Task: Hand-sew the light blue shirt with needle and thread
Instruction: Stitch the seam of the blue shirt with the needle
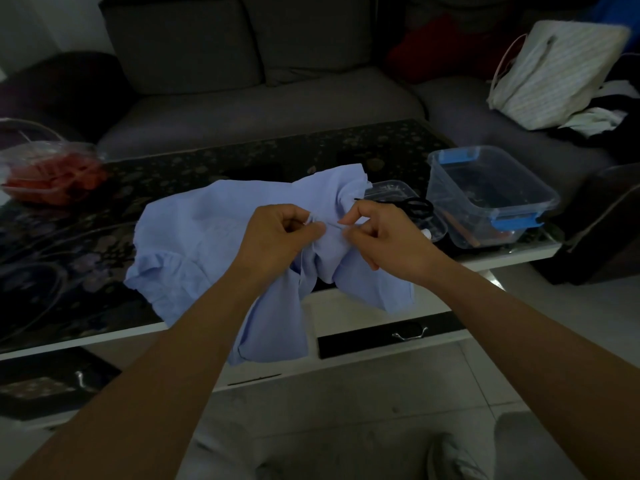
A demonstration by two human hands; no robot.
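Observation:
The light blue shirt (pixel 194 237) lies crumpled on the dark floral table (pixel 104 188), part of it hanging over the front edge. My left hand (pixel 273 237) pinches a raised fold of the shirt between thumb and curled fingers. Just right of it, my right hand (pixel 377 233) pinches a thin needle (pixel 337 226) that points left into the same fold. A short thread shows near my left fingertips. The two hands are almost touching above the cloth.
Black-handled scissors (pixel 415 206) lie on a small clear lid behind my right hand. A clear box with blue clips (pixel 491 195) stands at the right. A plastic bag of red items (pixel 52 174) sits far left. A grey sofa lies beyond; drawers (pixel 408 336) below.

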